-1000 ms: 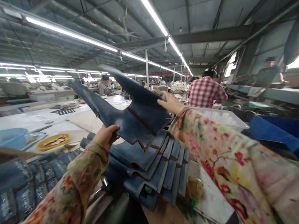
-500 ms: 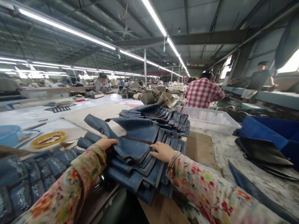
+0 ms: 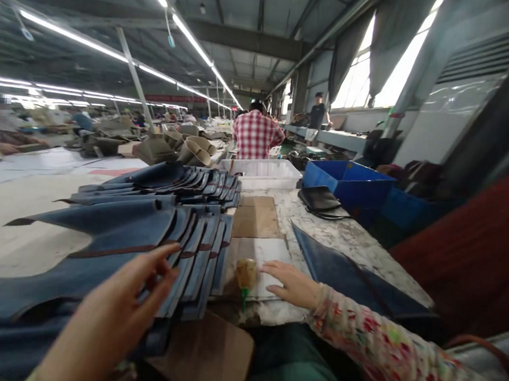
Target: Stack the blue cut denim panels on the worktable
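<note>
My left hand (image 3: 115,314) hangs open, fingers spread, just above a fanned stack of dark blue cut leather pieces (image 3: 119,234) on the long worktable. My right hand (image 3: 291,283) lies open and flat on a white board (image 3: 260,253), beside a small brown brush with a green handle (image 3: 245,278). A single blue leather piece (image 3: 339,269) lies right of that hand. A second fanned blue stack (image 3: 186,184) sits farther back.
A white tray (image 3: 262,171) and blue bins (image 3: 348,184) stand beyond the board, with black pieces (image 3: 320,201) beside them. A person in a red checked shirt (image 3: 257,135) works ahead. Tan shoe parts (image 3: 184,150) are piled at left. A red surface (image 3: 469,247) rises at right.
The blue piece held up a second ago was laid on the stack. Both hands have let go; the right hand moved right onto the white board, and the view turned right.
</note>
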The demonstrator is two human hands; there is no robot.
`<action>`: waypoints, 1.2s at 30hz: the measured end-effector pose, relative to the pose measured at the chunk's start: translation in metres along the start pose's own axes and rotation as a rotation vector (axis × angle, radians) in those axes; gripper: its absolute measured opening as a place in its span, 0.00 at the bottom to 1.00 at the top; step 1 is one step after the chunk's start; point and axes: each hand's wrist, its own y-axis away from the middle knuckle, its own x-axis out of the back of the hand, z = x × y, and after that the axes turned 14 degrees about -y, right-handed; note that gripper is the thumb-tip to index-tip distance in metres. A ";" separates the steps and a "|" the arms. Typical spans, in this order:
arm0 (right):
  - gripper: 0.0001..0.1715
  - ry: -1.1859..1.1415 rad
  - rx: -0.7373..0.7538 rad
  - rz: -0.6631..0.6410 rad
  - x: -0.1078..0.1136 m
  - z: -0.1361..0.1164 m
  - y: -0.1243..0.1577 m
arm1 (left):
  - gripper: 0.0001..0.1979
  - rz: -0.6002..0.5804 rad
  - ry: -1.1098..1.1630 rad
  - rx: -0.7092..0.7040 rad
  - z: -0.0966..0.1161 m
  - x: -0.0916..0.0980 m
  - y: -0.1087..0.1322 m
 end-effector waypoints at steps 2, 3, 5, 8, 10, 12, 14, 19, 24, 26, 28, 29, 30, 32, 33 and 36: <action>0.32 0.087 -0.226 -0.008 0.013 0.032 0.058 | 0.19 -0.193 0.105 -0.173 0.045 -0.033 0.008; 0.37 0.124 -0.343 -0.023 0.019 0.047 0.086 | 0.19 -0.317 0.121 -0.237 0.061 -0.049 0.011; 0.43 0.170 -0.571 -0.044 0.029 0.070 0.134 | 0.20 -0.554 0.116 -0.321 0.082 -0.076 0.014; 0.48 0.229 -0.774 -0.089 0.034 0.087 0.175 | 0.20 -0.640 0.136 -0.418 0.101 -0.096 0.009; 0.50 0.311 -0.794 -0.084 0.031 0.088 0.182 | 0.20 -0.509 0.216 -0.464 0.108 -0.101 0.005; 0.52 0.406 -0.772 -0.070 0.023 0.086 0.179 | 0.21 -0.416 0.276 -0.440 0.109 -0.110 0.005; 0.54 0.470 -0.763 -0.079 0.016 0.085 0.172 | 0.21 -0.499 0.201 -0.379 0.104 -0.128 0.011; 0.40 0.468 -0.596 0.073 0.023 0.091 0.157 | 0.18 -0.649 0.134 -0.314 0.079 -0.181 0.031; 0.16 0.356 -0.671 0.329 0.092 0.098 0.136 | 0.17 -0.565 0.205 -0.215 0.073 -0.190 0.032; 0.21 0.389 -0.701 0.467 0.136 0.093 0.127 | 0.17 -0.556 0.219 -0.214 0.073 -0.190 0.031; 0.24 0.407 -0.693 0.620 0.183 0.078 0.119 | 0.18 -0.543 0.238 -0.213 0.072 -0.191 0.032; 0.23 0.406 -0.673 0.688 0.204 0.066 0.115 | 0.18 -0.536 0.246 -0.212 0.071 -0.192 0.033; 0.22 0.378 -0.642 0.758 0.224 0.052 0.110 | 0.17 -0.529 0.256 -0.209 0.070 -0.194 0.034; 0.20 0.374 -0.596 0.819 0.256 0.016 0.099 | 0.17 -0.508 0.288 -0.189 0.069 -0.196 0.035; 0.19 0.376 -0.583 0.849 0.268 -0.003 0.094 | 0.17 -0.492 0.316 -0.178 0.069 -0.197 0.036; 0.18 0.310 -0.544 0.913 0.292 -0.060 0.082 | 0.17 -0.436 0.464 -0.129 0.070 -0.196 0.035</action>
